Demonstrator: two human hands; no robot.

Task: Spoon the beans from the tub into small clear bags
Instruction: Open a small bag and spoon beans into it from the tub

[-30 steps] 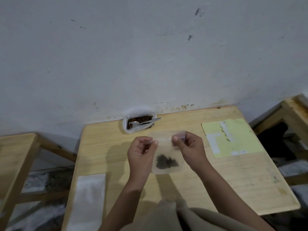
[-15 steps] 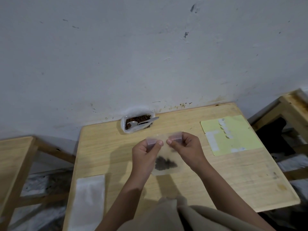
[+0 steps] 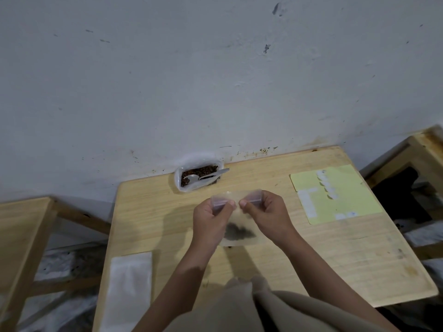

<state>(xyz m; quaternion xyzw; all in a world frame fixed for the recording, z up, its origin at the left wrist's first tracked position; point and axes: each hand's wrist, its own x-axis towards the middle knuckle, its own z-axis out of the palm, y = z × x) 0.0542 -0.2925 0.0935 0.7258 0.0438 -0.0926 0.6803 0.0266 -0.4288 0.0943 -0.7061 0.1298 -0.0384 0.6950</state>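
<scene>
While hands (image 3: 236, 214) pinch bag (image 3: 242, 236), tub (image 3: 199, 179) behind.

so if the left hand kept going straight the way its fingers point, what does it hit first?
Probably the right hand. The left hand pinches the clear bag at its top edge, fingertips aimed across at the right hand's fingertips, nearly touching. Depth between them is unclear.

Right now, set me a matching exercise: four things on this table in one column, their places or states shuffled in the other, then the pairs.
Things:
1. spoon
2. clear bag
3. yellow sheet
4. white packet

Places or states:
A. flat at the table's near left
B. pinched at its top by both hands
C. resting in the tub of beans
D. flat at the table's far right

Pairs: 1-C, 2-B, 3-D, 4-A
</scene>
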